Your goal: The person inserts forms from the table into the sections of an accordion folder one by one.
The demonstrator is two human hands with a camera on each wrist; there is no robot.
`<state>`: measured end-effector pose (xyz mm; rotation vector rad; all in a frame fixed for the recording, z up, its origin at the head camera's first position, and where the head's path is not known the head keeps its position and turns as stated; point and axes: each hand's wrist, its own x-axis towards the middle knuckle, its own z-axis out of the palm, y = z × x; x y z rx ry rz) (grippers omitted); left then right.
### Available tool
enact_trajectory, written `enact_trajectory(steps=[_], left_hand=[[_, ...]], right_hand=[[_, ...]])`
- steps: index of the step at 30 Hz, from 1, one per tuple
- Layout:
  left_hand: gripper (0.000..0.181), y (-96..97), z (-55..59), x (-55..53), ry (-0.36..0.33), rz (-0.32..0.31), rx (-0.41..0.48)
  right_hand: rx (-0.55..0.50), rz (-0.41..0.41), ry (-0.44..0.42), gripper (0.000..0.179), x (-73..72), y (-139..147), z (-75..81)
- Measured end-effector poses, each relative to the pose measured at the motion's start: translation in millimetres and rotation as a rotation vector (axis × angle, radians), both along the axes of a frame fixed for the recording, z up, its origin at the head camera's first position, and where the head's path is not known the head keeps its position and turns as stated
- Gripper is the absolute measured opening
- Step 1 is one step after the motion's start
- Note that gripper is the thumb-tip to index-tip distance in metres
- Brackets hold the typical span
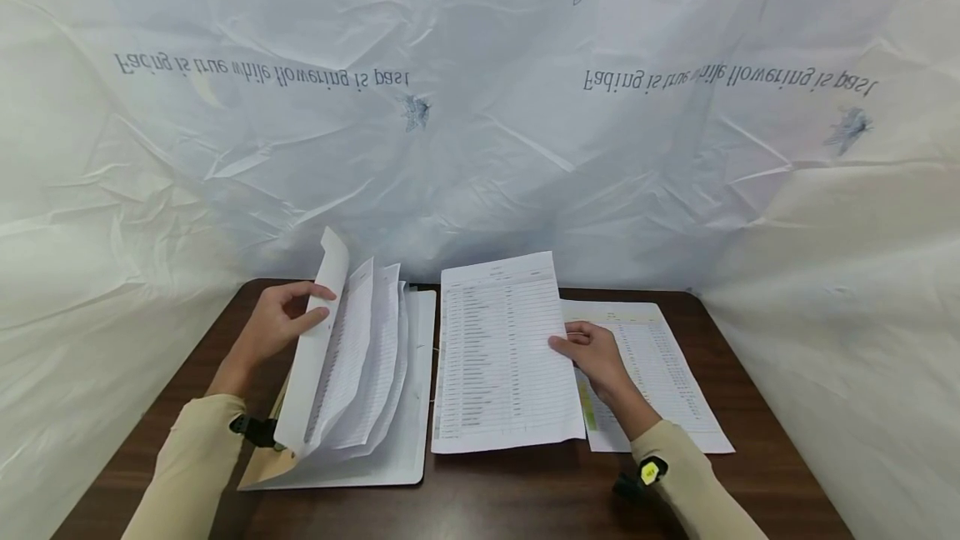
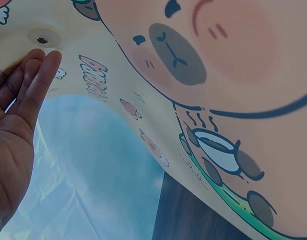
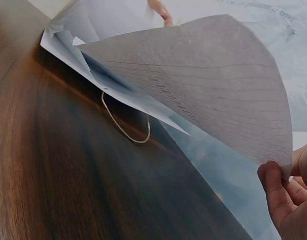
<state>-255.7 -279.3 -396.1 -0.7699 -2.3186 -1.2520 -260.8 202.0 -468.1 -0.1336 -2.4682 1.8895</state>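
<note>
On the left of the table lies an open paper folder (image 1: 423,407) with several printed sheets (image 1: 381,357) standing loosely inside. My left hand (image 1: 273,323) pinches the raised cover (image 1: 303,390) by its left edge, between thumb and fingers. In the left wrist view the outside of this folder cover (image 2: 238,45) carries a cartoon animal print, and the fingers lie close by a round fastener (image 2: 43,39). My right hand (image 1: 592,352) pinches the right edge of a printed list sheet (image 1: 487,357), thumb on top. In the right wrist view that sheet (image 3: 203,75) is raised and bent.
Another printed sheet (image 1: 667,373), partly highlighted, lies on the right, overlapped by the held one. A thin string loop (image 3: 125,140) hangs from the folder's edge. The dark wooden table (image 1: 487,507) is enclosed by a white printed curtain (image 1: 480,148) behind and at both sides.
</note>
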Motion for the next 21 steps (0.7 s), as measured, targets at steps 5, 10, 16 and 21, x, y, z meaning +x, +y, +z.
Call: enact_trajectory(steps=[5, 10, 16, 21], left_hand=[[0.018, 1.5, 3.9, 2.8, -0.018, 0.020, -0.010], [0.018, 0.6, 3.3, 1.7, -0.016, 0.026, -0.015], [0.018, 0.2, 3.2, 2.1, -0.003, 0.031, -0.017], [0.018, 0.1, 3.3, 2.9, 0.000, 0.032, -0.014]], right_hand=[[-0.017, 0.017, -0.003, 0.039, -1.0, -7, -1.4], [-0.021, 0.027, -0.005, 0.038, -3.3, -13, -1.0], [-0.026, 0.061, -0.007, 0.034, -7.9, -19, -3.0], [-0.024, 0.091, 0.001, 0.032, -10.3, -23, -4.4]])
